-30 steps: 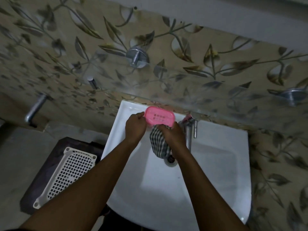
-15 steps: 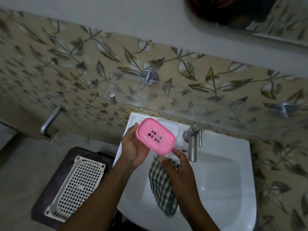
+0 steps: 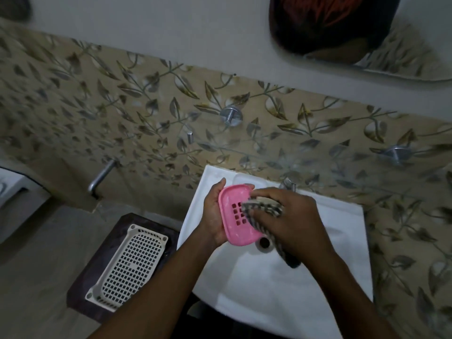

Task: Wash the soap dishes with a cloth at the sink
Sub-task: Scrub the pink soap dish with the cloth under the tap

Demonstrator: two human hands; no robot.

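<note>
I see the pink dish [image 3: 236,216] held over the sink [image 3: 269,285], near its far left part. My left hand [image 3: 214,216] grasps it from the left, fingers wrapped behind it, thumb on the far rim. My right hand [image 3: 291,223] clenches the cloth [image 3: 263,209] and presses it on the right side of the dish

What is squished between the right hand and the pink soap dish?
A checked cloth. In the head view, the right hand presses it onto the pink soap dish, which the left hand holds.
</note>
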